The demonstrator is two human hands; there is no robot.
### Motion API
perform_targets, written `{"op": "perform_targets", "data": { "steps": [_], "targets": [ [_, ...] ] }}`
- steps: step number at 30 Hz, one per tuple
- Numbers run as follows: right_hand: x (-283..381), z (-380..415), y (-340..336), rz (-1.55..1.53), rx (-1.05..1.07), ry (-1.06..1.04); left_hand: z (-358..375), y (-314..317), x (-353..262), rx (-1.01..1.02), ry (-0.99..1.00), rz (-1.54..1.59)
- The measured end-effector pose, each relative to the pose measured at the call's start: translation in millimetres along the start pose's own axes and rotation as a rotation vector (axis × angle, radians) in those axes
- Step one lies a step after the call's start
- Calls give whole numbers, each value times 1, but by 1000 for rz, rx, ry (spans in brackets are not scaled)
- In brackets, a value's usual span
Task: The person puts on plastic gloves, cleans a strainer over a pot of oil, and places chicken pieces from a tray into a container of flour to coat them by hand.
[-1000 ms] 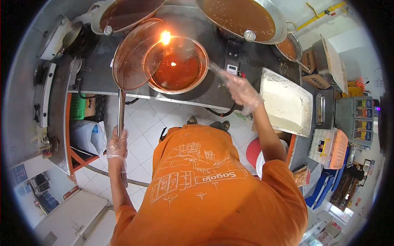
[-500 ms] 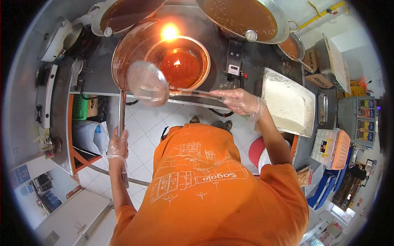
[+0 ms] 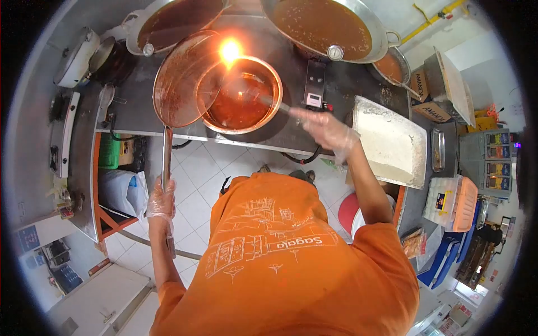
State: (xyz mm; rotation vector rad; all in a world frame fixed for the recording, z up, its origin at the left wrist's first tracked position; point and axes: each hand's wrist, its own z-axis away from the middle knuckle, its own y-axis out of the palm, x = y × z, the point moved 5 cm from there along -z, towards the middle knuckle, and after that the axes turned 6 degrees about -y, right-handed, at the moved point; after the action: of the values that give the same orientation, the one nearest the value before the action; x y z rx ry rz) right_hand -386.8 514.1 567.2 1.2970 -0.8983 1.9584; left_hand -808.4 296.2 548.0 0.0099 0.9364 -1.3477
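Note:
My left hand (image 3: 161,201), in a clear plastic glove, is closed round the long metal handle of a large round strainer (image 3: 178,89). The strainer is tilted, and its right edge overlaps a round metal pot (image 3: 242,131) with reddish-brown liquid inside. With my right hand (image 3: 330,133), also gloved, I grip the handle of a long ladle (image 3: 284,107). This handle slants leftward over the pot's right rim; the ladle's head is in the pot, blurred and hard to make out. A bright orange glare (image 3: 230,51) shows at the pot's far side.
Two wide pans of brown liquid (image 3: 322,28) (image 3: 176,25) stand at the back, each with a dial thermometer at its rim. A rectangular tray of white powder (image 3: 389,140) lies to the right. A small device with a display (image 3: 315,89) sits beside the pot.
The ladle has gone from above the strainer's near edge, left of the pot, down into the pot. My right hand has shifted slightly; my left hand stays on the strainer's handle.

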Motion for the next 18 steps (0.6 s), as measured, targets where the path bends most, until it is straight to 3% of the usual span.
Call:
{"op": "perform_targets", "data": {
  "steps": [2,4,6,7,10,11,12,14,15,16,18],
  "targets": [
    [-10,15,5,-164,403,39,-1,1,-2,-5,25,4],
    [-8,12,3,-123,379,2,-2,2,3,-11,38,12],
    [9,0,-9,298,-41,-157,-5,3,7,5,59,35],
    [12,3,-10,300,-40,-161,-1,3,7,3,61,39],
    [2,20,-5,24,334,183,6,6,4,54,33,51],
    [1,27,-4,-20,367,235,4,6,8,54,27,56],
    [5,27,-1,-16,369,237,3,6,13,54,20,63],
    [30,18,-9,212,66,-83,-4,9,22,73,49,96],
    [13,3,-17,554,-50,-295,-6,11,23,90,82,121],
    [20,8,-15,555,-52,-299,-2,11,21,88,86,122],
    [26,22,4,128,265,-81,8,12,16,91,78,93]
  ]
}}
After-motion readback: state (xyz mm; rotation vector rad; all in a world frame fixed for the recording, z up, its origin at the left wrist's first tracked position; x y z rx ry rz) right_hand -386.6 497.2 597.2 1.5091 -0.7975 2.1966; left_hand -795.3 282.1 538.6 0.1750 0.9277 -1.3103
